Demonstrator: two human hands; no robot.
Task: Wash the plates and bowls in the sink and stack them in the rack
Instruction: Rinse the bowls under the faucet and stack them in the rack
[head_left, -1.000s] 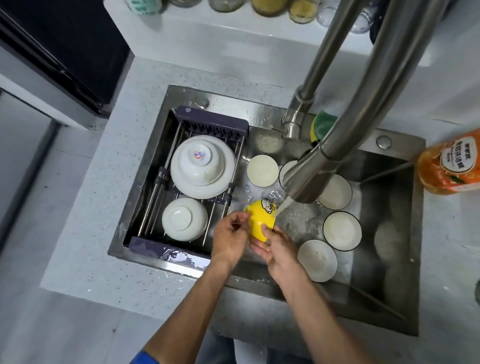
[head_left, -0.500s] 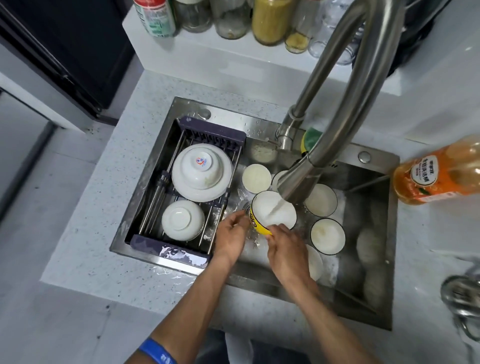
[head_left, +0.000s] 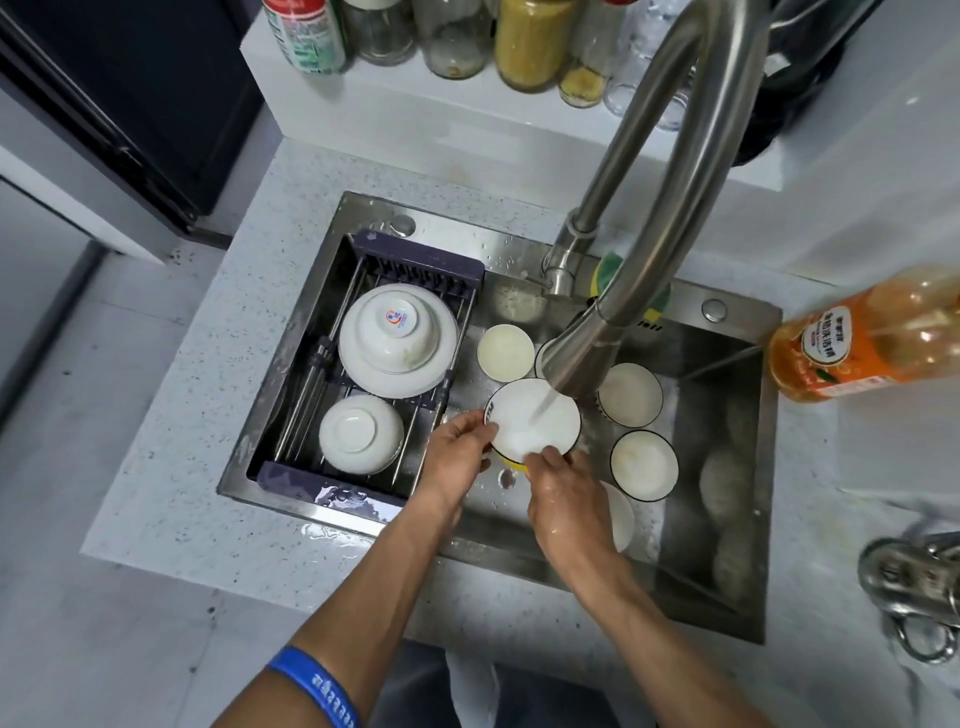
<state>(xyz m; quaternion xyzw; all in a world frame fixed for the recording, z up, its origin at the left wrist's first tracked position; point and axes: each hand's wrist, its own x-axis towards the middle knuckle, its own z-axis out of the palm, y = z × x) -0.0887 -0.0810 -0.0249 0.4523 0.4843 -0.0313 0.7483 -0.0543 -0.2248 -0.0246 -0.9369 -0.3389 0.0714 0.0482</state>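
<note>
A yellow bowl with a white inside (head_left: 530, 423) is held mouth-up under the running tap (head_left: 582, 358) in the steel sink (head_left: 727, 603). My left hand (head_left: 457, 457) grips its left rim. My right hand (head_left: 561, 493) holds its near rim, fingers over the edge. Several small white bowls lie in the sink around it, such as one (head_left: 505, 351) behind and one (head_left: 644, 465) to the right. The dark rack (head_left: 415, 260) across the sink's left half holds an upturned bowl on a plate (head_left: 397, 340) and another upturned bowl (head_left: 361, 434).
An orange detergent bottle (head_left: 872, 338) lies on the counter at right. A green and yellow sponge (head_left: 605, 270) sits behind the tap. Jars line the white shelf (head_left: 467, 98) at the back. A metal fitting (head_left: 914, 592) shows at the far right edge.
The bowl turned from side-on, yellow outside showing, to mouth-up under the water. The camera view shifted back and up.
</note>
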